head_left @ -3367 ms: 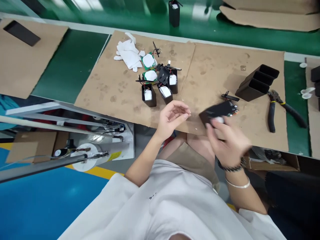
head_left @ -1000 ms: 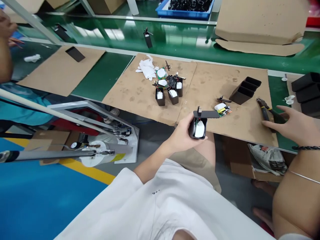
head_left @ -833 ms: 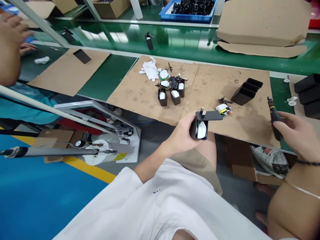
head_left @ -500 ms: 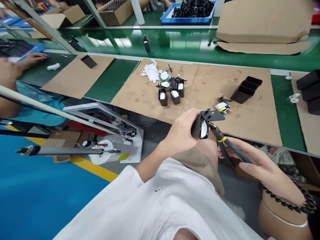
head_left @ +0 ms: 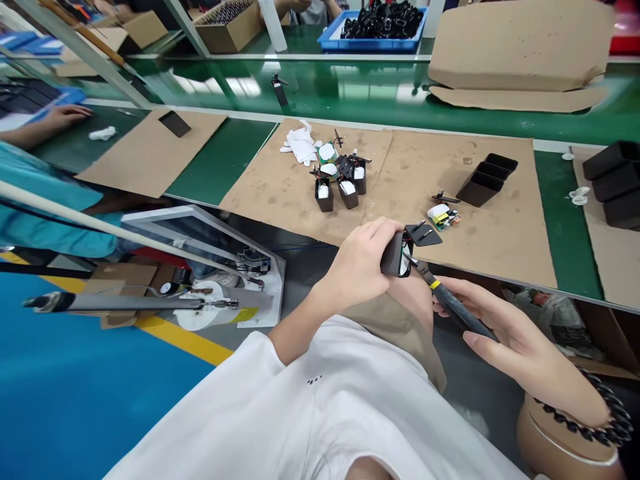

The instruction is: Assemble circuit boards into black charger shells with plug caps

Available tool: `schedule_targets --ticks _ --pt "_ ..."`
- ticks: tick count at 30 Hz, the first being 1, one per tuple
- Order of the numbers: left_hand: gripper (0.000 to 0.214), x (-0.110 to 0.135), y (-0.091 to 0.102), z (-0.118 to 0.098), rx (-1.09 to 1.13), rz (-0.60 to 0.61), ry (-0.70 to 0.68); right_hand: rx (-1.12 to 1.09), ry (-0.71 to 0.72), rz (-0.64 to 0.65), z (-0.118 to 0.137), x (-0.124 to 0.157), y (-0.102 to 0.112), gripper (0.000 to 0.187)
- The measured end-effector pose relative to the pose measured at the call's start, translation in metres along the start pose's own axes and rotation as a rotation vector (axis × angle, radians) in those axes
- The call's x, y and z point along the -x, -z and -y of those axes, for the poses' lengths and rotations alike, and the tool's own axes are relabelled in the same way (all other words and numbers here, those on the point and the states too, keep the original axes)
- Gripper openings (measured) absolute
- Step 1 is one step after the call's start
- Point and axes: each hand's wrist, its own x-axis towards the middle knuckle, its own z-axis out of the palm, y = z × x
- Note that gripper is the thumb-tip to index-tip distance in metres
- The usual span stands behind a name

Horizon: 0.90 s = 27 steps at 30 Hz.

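Note:
My left hand (head_left: 361,259) is wrapped round a black plastic case (head_left: 393,257) with white and wired parts inside its open end. A black plug cover with two prongs (head_left: 423,234) sticks out beside that opening. In my right hand (head_left: 505,327) is a pair of long-nosed pliers (head_left: 453,303) with dark handles and a yellow band; the tips reach into the mouth of the case. On the cardboard just beyond lies a loose circuit board assembly (head_left: 443,216) with white and yellow parts. Further left stand several filled black cases (head_left: 349,193) with their covers hanging off.
Joined empty black cases (head_left: 487,180) stand on the cardboard mat (head_left: 520,240); more black cases (head_left: 620,183) are at the far right. White gloves (head_left: 301,145) lie at the back left. A small black item (head_left: 279,90) rests on the green belt (head_left: 350,87). A co-worker's hand (head_left: 67,117) is at far left.
The pliers' tips have moved left, from by the cover into the case opening, and their handles have come together. The cover has tilted away from the opening. My left hand stays in place.

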Motion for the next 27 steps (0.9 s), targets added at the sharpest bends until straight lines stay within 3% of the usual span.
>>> schedule_targets --ticks 6,9,13,16,20,27 --pt "0.046 0.0 0.006 -0.002 -0.288 0.096 -0.017 0.137 -0.043 0.025 0.006 -0.004 0.004 0.054" --pt "0.037 -0.005 0.007 -0.002 -0.431 0.18 -0.107 0.172 -0.112 0.077 0.007 -0.012 0.008 0.05" --pt "0.027 -0.013 0.008 0.0 -0.533 0.303 -0.264 0.143 -0.151 0.157 0.01 -0.025 0.005 0.041" --pt "0.031 -0.013 0.014 0.002 -0.535 0.442 -0.274 0.03 -0.173 0.187 0.012 -0.028 -0.006 0.037" --pt "0.035 0.008 0.032 -0.005 -0.527 0.587 -0.244 -0.196 -0.263 0.25 0.02 -0.014 -0.025 0.046" --pt "0.038 0.049 0.063 -0.024 -0.517 0.783 -0.238 -0.344 -0.501 0.357 0.039 0.017 -0.051 0.06"
